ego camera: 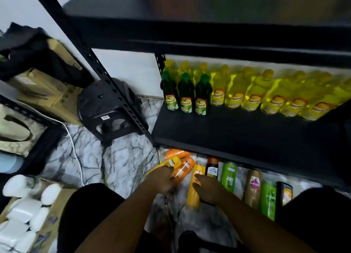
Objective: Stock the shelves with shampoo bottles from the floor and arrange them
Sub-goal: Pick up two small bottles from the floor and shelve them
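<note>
Both forearms run up from the bottom centre, with my knees in black (89,205) on either side. My left hand (161,178) is down on the cluster at centre frame. Its fingers curl over the yellow bottle (171,162) and its thumb side sits against an orange bottle (185,167). Motion blur means I cannot tell if it has an actual grip on either. My right hand (207,190) wraps the long yellow bottle (194,193), which lies flat on the marble floor (123,163), with my thumb across its upper part.

The rest of the shampoo stock is on the floor under the front lip of the black shelf (237,134). To the right of my right hand lie a dark bottle with an orange cap (212,169), a green bottle (228,174), a tan bottle (252,188), a second green bottle (267,201) and a black bottle (284,193), side by side. One more orange bottle (176,153) lies above the left-hand cluster.

At the back of the shelf stand a row of yellow dish-liquid bottles (252,94) and three green-capped ones (186,94) at its left end; the front of the board is bare. A black stool (110,110) is left of centre, cardboard boxes (47,93) are upper left, and white packs (22,211) are lower left.
</note>
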The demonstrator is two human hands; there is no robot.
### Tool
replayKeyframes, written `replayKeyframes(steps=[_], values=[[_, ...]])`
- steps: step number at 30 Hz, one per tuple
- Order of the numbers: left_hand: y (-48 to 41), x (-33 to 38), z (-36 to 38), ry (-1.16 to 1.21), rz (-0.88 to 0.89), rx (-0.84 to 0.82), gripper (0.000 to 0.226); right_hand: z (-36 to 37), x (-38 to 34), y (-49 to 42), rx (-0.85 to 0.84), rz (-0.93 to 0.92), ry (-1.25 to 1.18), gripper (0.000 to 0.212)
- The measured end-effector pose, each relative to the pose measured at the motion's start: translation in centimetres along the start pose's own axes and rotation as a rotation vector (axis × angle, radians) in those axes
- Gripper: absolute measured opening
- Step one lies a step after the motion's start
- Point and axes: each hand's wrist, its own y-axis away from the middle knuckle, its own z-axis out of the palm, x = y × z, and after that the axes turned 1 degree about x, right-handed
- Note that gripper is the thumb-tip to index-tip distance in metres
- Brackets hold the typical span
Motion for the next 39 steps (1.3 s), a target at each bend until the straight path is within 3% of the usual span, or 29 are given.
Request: replayKeyframes(steps=[5,10,14,25,33,37,39], values=[[-2.5,-1.5,3.0,0.002,0.007,0.090,0.053,2.6,0.5,-3.1,0.096,-0.076,-0.021,0.048],[0.3,-1.6,3.9,0.035,0.007,0.129,0.075,3.5,0.1,-0.8,0.131,-0.096,0.007,0.051],[2.5,-1.1,3.3,0.008,0.003,0.196,0.059,3.3,-0.6,0.5,0.187,-0.142,-0.005,0.045],[3.0,1.0,5.3,0.104,0.097,0.233,0.052,5.3,1.6,1.8,0.243,-0.070,0.011,0.052],[-2.7,2.1,8.4,0.174,0.106,0.155,0.058,6.9,5.4,-2.6,0.222,0.038,-0.195,0.054],[-5.7,3.1,10.5,0.222,0.116,0.129,0.050,6.7,7.0,-5.1,0.272,0.084,-0.330,0.028],[-7.3,3.4,12.1,0.242,0.121,0.111,0.056,6.7,8.0,-6.8,0.298,0.102,-0.349,0.042]])
